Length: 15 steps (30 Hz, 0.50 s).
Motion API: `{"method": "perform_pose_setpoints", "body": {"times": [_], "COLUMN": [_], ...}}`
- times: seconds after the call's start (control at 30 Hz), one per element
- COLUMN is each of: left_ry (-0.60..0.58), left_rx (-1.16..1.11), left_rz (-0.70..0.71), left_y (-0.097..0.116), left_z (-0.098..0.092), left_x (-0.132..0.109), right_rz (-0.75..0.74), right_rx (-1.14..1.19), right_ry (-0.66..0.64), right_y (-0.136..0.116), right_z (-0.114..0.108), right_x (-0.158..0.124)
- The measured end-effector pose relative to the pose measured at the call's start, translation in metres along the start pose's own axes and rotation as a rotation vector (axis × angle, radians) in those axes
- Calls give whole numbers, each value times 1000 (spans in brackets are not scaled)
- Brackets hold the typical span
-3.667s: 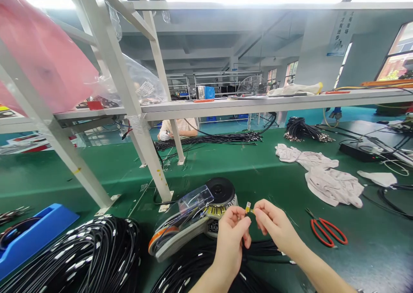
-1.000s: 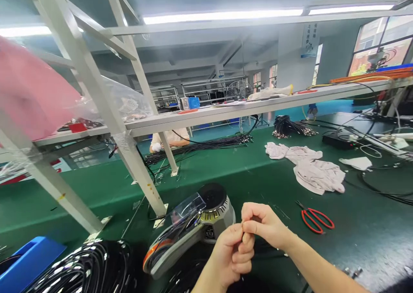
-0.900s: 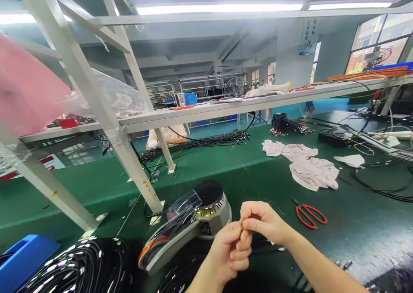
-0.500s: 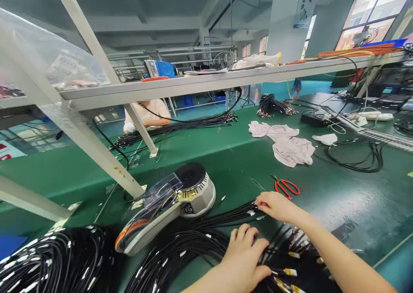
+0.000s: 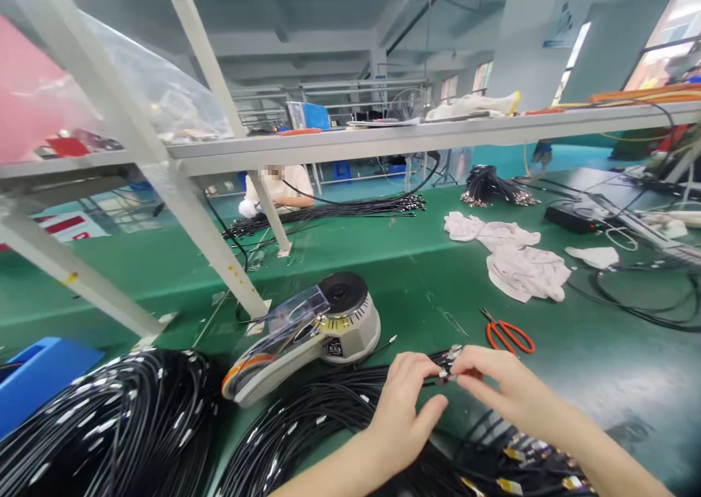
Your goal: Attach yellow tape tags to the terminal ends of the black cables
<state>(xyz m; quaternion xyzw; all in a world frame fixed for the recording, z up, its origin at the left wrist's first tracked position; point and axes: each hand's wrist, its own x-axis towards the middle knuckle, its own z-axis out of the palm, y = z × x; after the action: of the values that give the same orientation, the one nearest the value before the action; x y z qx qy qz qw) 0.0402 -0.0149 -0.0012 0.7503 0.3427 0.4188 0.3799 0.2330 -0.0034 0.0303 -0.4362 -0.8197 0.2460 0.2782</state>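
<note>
Black cables (image 5: 296, 418) lie in a loose coil at the near middle of the green table (image 5: 408, 282), some running right, past the left hand (image 5: 402, 406), to small pale tips (image 5: 454, 352). They look light and springy, their jackets likely slick; the tips seem more fragile, so holding just behind them looks safest. The left hand's thumb stands spread from its fingers. Whether the right hand (image 5: 507, 384), fingertips at the tips, pinches one, I cannot tell. Farther out: red-handled cutters (image 5: 510, 327), crumpled white cloth (image 5: 526, 267).
</note>
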Motion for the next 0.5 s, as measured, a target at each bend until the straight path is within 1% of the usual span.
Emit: {"method": "perform_pose_setpoints", "body": {"times": [0.1,0.2,0.3,0.37,0.4,0.43,0.47,0.5], "left_ry": [85,155,140,131,110,57,-24,-115], "left_rx": [-53,-134,-217,-328,-415,-511,-592,-644], "left_rz": [49,60,19,-48,-95,-145,-186,-211], "left_y": [7,13,16,17,17,17,16,15], "left_z": [-15,-32,-45,-50,-51,-50,-49,-47], "left_x": [5,11,17,17,16,14,11,8], "right_rz": [-121,-180,-173,-122,-78,-21,42,103], "right_rx": [3,2,45,163,256,361,466,557], "right_ry": [-39,-70,-52,-90,-115,-127,-127,-93], "right_y": [-32,-52,-61,-59,-56,-51,-46,-41], "right_z": [-4,-1,-3,-5,-5,-2,4,13], "right_x": [21,43,61,72,78,84,91,98]}}
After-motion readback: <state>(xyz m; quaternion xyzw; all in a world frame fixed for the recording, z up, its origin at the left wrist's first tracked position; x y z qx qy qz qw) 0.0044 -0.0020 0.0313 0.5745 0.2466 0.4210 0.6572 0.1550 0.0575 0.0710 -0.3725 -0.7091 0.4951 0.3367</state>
